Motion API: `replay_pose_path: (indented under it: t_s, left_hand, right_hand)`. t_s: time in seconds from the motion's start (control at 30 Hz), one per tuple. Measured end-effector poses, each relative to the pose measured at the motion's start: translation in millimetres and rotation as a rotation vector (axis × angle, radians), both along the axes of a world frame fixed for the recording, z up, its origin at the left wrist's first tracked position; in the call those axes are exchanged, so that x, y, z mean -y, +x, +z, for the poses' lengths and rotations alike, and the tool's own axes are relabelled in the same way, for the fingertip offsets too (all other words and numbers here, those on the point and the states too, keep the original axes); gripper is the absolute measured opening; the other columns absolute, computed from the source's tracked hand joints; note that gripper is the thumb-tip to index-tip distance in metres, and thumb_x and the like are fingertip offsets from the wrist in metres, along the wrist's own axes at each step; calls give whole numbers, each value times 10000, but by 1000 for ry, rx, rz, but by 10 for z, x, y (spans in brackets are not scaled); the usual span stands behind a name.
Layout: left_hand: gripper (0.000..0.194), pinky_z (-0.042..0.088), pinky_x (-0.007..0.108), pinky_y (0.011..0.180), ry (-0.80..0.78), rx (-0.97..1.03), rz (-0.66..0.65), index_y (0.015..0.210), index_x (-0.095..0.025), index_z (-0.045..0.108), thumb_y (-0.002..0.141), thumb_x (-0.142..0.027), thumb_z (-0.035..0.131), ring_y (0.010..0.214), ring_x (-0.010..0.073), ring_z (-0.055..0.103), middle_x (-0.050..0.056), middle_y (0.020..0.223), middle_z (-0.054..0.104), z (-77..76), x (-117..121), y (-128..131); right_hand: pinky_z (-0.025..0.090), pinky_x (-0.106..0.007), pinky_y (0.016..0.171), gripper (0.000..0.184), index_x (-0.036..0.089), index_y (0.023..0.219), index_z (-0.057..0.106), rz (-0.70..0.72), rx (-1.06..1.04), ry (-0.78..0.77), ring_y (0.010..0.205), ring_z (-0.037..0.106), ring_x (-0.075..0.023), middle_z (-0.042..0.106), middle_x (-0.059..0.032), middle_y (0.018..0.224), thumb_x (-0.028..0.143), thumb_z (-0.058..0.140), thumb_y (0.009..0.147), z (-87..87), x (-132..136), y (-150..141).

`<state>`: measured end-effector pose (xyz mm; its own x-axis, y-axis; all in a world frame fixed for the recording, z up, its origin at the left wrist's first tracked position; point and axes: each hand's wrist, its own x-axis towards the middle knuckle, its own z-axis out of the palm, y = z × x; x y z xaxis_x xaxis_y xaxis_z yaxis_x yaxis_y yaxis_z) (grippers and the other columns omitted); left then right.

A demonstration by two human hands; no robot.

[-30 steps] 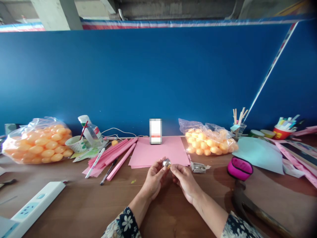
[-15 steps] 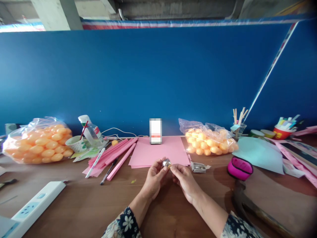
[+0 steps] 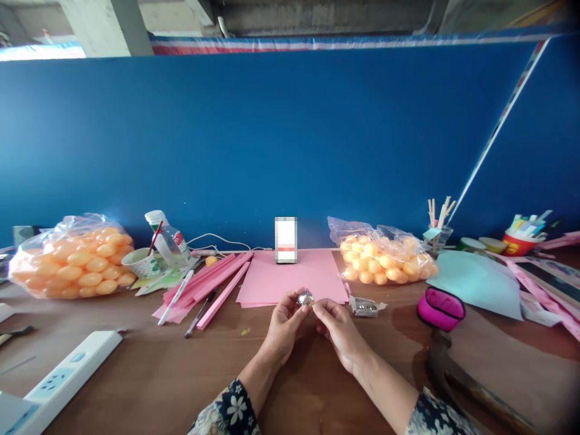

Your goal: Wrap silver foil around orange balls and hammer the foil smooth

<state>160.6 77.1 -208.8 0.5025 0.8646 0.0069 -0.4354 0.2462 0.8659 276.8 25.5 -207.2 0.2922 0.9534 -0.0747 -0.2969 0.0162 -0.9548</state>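
Observation:
A small, shiny silver ball [image 3: 305, 298] sits between the fingertips of my left hand [image 3: 285, 323], which is closed on it. My right hand [image 3: 338, 329] is pinched close to the ball's right side, where a tiny yellowish bit shows at the fingertips; what it grips is too small to make out. Both hands are just in front of a stack of pink paper sheets [image 3: 290, 284]. Right of my right hand lies a small clear packet [image 3: 364, 307] with silvery pieces inside.
Bags of orange balls stand left [image 3: 86, 266] and right [image 3: 385, 260]. Pink strips [image 3: 203, 278] and pens lie left of the sheets, and a phone [image 3: 286, 240] stands on them. A power strip [image 3: 67, 374], a magenta band [image 3: 441, 308] and a hammer [image 3: 480, 386] flank my arms.
The view has shifted very slightly. My hands keep nearly the same pose, with the silver ball still in the left fingertips and the right fingers beside it.

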Motion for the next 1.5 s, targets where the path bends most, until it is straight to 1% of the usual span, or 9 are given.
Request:
replay_pose_path:
  t_s: [0.17, 0.23, 0.37, 0.53, 0.67, 0.93, 1.07, 1.23, 1.5]
  left_hand:
    - [369, 467, 293, 822, 25, 0, 17, 1069, -216, 586, 711, -224, 676, 960, 184, 582, 71, 1113, 609, -13, -13, 6]
    - [376, 467, 289, 818, 32, 3, 31, 1062, -209, 593, 699, -229, 686, 964, 189, 583, 76, 1109, 615, -16, -16, 8]
    - [399, 471, 306, 816, 29, -5, 34, 1070, -204, 591, 687, -240, 697, 933, 192, 601, 81, 1093, 622, -26, -17, 14]
    - [418, 461, 315, 838, -51, 60, 36, 1081, -204, 580, 685, -268, 698, 939, 186, 609, 84, 1093, 629, -46, -11, 27]
    - [395, 451, 302, 848, -68, 81, 26, 1089, -198, 569, 712, -248, 677, 947, 172, 604, 80, 1082, 633, -45, -4, 34]
    - [406, 463, 275, 813, -60, 63, 47, 1078, -201, 582, 693, -266, 694, 902, 160, 615, 74, 1056, 644, -41, -2, 28]
    - [419, 470, 275, 804, -49, 40, 62, 1075, -203, 590, 678, -266, 706, 887, 163, 621, 73, 1038, 654, -34, -1, 27]
    - [473, 491, 315, 780, -43, 41, 74, 1067, -191, 603, 624, -282, 741, 856, 193, 632, 81, 999, 667, -13, 6, 23]
    - [450, 482, 338, 809, -14, 22, 70, 1074, -194, 600, 647, -272, 722, 899, 209, 622, 90, 1037, 655, 1, 6, 13]
  right_hand:
    - [418, -243, 633, 238, 180, 745, 600, 16, -31, -1, 741, 521, -146, 599, -11, 767, 411, 649, 717, -1, -3, -5]
    - [429, -262, 657, 251, 177, 737, 608, 12, -57, 4, 763, 535, -161, 615, -21, 784, 419, 665, 699, -3, -9, -5]
    - [428, -270, 653, 262, 170, 724, 625, 8, -98, 17, 721, 535, -156, 621, -17, 752, 414, 698, 665, 2, -13, -3]
    - [394, -237, 633, 216, 179, 710, 612, 34, -138, 34, 693, 517, -125, 600, 7, 732, 385, 677, 703, 12, -2, 1]
    - [367, -227, 601, 219, 191, 704, 607, 27, -96, 39, 641, 488, -108, 573, 28, 687, 397, 680, 694, -1, -3, 5]
    - [312, -217, 519, 223, 199, 706, 604, 10, -13, 58, 542, 380, -87, 501, 38, 620, 410, 673, 695, -34, -16, 3]
    - [311, -222, 516, 231, 200, 707, 614, 0, 9, 49, 548, 379, -95, 502, 31, 619, 421, 677, 685, -34, -14, 4]
    - [317, -233, 537, 249, 204, 695, 616, 6, 5, 45, 544, 386, -92, 512, 41, 613, 444, 678, 672, -35, -12, 5]
    - [314, -226, 530, 240, 192, 703, 616, 30, -13, 45, 551, 394, -93, 512, 36, 611, 427, 661, 702, -12, -5, 4]
